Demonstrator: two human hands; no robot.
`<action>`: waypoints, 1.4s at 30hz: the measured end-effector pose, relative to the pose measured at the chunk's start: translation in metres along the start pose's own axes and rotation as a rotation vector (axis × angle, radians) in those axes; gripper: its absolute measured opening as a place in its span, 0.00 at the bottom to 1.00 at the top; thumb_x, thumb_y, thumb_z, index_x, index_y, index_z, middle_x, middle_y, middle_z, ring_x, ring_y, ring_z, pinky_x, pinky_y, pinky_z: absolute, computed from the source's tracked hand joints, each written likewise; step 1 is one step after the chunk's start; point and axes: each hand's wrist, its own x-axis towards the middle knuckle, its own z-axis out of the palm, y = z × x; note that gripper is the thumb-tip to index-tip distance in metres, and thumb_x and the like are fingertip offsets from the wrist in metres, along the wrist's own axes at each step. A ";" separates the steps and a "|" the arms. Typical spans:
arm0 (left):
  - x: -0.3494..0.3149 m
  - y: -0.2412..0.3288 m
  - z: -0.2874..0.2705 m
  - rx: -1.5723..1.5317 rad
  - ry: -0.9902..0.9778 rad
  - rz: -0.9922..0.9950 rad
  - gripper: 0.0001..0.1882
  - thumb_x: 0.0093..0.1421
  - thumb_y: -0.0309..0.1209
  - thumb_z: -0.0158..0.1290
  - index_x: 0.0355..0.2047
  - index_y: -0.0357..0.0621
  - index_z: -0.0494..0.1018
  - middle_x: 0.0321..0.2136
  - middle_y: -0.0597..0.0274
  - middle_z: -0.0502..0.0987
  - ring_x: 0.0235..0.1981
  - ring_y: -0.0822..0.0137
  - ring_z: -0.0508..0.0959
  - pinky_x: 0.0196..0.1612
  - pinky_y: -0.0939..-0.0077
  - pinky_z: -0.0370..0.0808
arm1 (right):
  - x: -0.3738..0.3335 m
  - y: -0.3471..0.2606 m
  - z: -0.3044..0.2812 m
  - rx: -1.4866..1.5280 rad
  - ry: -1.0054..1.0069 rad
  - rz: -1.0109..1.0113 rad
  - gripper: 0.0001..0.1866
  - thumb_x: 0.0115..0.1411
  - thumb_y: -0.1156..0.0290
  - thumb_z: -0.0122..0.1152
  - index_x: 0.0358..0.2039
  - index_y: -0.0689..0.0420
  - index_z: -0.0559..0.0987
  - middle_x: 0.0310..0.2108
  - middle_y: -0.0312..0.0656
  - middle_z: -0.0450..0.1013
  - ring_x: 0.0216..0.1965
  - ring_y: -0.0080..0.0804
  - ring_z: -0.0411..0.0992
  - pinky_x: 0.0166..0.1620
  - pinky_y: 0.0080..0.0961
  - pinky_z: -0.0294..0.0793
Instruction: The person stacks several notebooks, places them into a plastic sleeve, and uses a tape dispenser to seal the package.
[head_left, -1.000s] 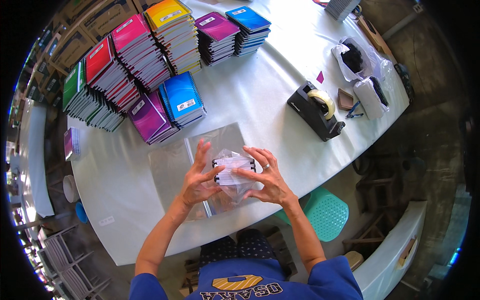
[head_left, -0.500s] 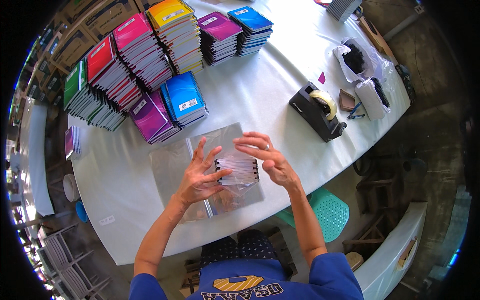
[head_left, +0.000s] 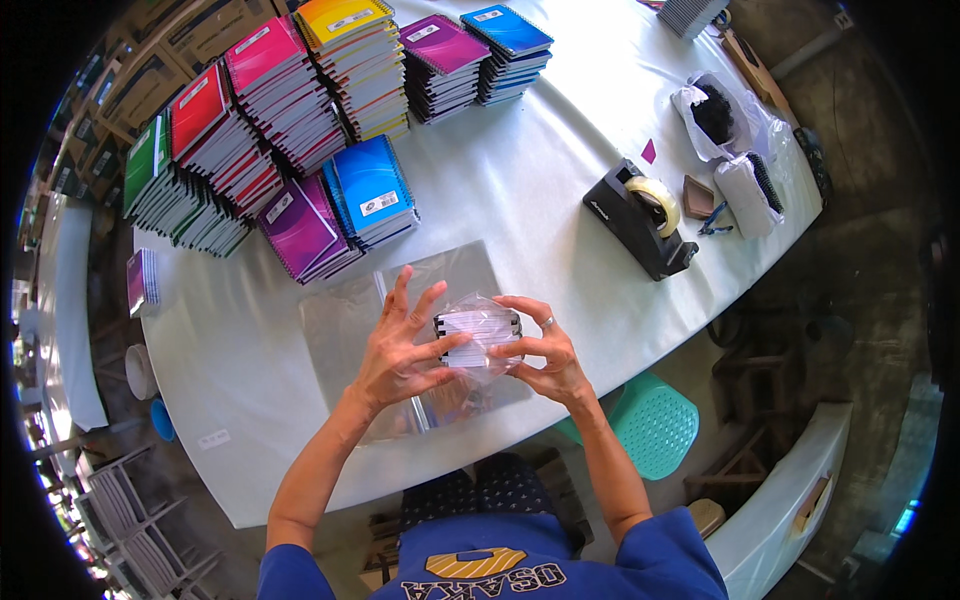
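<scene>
A small stack of notebooks wrapped in a clear plastic bag (head_left: 478, 337) is held edge-on above the white table (head_left: 520, 200). My left hand (head_left: 398, 348) presses its palm against the bundle's left side with fingers spread upward. My right hand (head_left: 543, 352) grips the right side, thumb and fingers around the bundle. Under the hands lie flat clear plastic bags (head_left: 440, 280).
Stacks of spiral notebooks in red (head_left: 215, 130), pink (head_left: 285, 85), yellow (head_left: 350, 55), purple (head_left: 440, 60) and blue (head_left: 370, 190) fill the table's far left. A black tape dispenser (head_left: 640, 218) stands right of centre, plastic bags (head_left: 720, 115) beyond it. A teal stool (head_left: 655, 425) sits below the table edge.
The wrapped bundle has been turned up on edge between both hands and lifted slightly. The left hand's fingers have spread wider.
</scene>
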 end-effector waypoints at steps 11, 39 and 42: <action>0.022 0.007 -0.011 0.070 -0.021 -0.011 0.24 0.42 0.39 0.69 0.43 0.73 0.81 0.61 0.75 0.67 0.70 0.48 0.46 0.67 0.49 0.55 | 0.015 -0.020 0.002 -0.166 0.101 0.135 0.10 0.44 0.68 0.75 0.26 0.52 0.82 0.44 0.38 0.75 0.48 0.34 0.70 0.55 0.34 0.60; 0.053 0.003 -0.033 -0.091 -0.592 -0.115 0.30 0.54 0.42 0.61 0.57 0.51 0.70 0.59 0.70 0.68 0.64 0.52 0.61 0.64 0.46 0.58 | 0.031 -0.019 -0.001 0.192 0.004 0.310 0.12 0.45 0.78 0.69 0.32 0.50 0.86 0.35 0.34 0.71 0.39 0.28 0.69 0.44 0.26 0.68; 0.046 0.029 -0.044 0.218 -0.547 0.068 0.36 0.51 0.45 0.62 0.60 0.54 0.67 0.64 0.74 0.61 0.68 0.49 0.51 0.65 0.39 0.50 | 0.030 -0.026 -0.004 -0.025 -0.075 0.287 0.13 0.46 0.74 0.70 0.35 0.47 0.86 0.39 0.35 0.71 0.42 0.32 0.70 0.52 0.33 0.64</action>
